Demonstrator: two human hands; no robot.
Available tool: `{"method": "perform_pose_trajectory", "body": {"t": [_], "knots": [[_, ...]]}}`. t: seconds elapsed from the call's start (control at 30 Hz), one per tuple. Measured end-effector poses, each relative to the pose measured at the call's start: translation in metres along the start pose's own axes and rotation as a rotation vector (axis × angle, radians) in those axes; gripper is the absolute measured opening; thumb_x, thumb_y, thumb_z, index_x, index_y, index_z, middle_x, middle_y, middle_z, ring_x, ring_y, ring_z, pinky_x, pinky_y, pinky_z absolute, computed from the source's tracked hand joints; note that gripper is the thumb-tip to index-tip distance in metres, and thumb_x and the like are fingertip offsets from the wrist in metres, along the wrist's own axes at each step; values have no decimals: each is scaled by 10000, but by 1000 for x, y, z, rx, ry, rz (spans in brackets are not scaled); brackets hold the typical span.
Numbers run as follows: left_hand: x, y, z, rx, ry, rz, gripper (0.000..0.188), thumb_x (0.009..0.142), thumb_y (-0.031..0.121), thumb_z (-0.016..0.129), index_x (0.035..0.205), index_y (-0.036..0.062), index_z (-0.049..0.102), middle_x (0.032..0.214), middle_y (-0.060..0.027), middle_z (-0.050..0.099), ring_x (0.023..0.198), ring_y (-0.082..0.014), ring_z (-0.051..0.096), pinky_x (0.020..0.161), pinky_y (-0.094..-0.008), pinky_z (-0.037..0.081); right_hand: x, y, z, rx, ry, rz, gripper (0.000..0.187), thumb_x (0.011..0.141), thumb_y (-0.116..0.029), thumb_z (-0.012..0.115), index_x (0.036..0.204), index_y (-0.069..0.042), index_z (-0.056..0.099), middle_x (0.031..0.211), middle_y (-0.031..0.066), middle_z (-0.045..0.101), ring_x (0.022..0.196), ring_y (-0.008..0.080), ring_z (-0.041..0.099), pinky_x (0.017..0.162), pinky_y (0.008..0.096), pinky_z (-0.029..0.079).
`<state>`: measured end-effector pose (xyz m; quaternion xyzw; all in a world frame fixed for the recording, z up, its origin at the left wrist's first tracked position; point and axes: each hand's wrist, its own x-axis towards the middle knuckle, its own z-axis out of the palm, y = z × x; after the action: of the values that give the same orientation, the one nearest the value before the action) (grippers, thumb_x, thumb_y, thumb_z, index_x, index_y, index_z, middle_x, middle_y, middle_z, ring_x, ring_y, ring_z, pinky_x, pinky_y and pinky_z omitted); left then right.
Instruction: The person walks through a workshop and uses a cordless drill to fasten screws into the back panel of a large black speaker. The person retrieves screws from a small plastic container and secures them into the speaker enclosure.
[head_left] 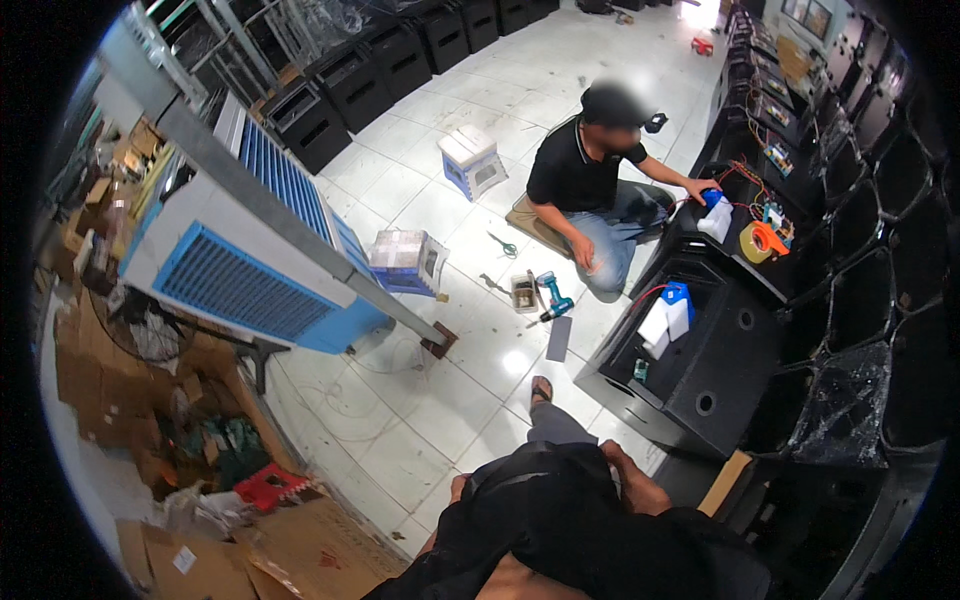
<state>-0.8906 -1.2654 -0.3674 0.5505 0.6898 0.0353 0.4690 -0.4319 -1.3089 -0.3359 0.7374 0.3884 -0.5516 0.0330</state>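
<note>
My left hand (459,488) hangs close against my dark clothing at the lower middle, mostly hidden by it. On the other side, my right hand (611,453) rests by my hip, with the bare forearm behind it. The fingers of both hands are too hidden to read, and no held object shows. Nearest my right hand stands an open black speaker cabinet (688,400). Inside it lie a blue-and-white pack (678,308) with a red wire and a small green circuit board (641,369).
A seated co-worker (590,170) touches another blue-and-white pack (712,198) on a cabinet with wires and orange-yellow tape rolls (763,242). On the tiles lie a cordless drill (555,299), scissors (503,246) and a parts box (524,293). A metal post (300,230) crosses before an air cooler (240,280).
</note>
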Motion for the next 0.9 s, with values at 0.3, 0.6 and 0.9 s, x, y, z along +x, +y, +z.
{"method": "perform_pose_trajectory", "body": {"t": [0.3,0.6,0.9], "knots": [[75,173,-145,-294,0,-281,335,829,290,572,964,-3,662,792,-107,676,620,-163,632,527,-277,498,85,-87,-106,-72,201,-202,260,774,-247,560,771,-17,682,742,183,660,603,251,663,591,361,528],[186,270,-180,37,-3,-86,445,787,355,570,1003,-25,653,868,-196,670,796,-293,660,749,-358,495,80,-135,-167,692,384,79,239,809,-145,533,768,67,634,655,153,635,540,224,658,434,320,525],[333,378,-208,152,34,8,391,775,341,569,966,17,676,940,-199,657,932,-343,619,844,-397,472,147,-122,-172,-50,605,-345,322,772,-241,563,562,-7,630,499,119,592,413,227,575,450,359,479]]}}
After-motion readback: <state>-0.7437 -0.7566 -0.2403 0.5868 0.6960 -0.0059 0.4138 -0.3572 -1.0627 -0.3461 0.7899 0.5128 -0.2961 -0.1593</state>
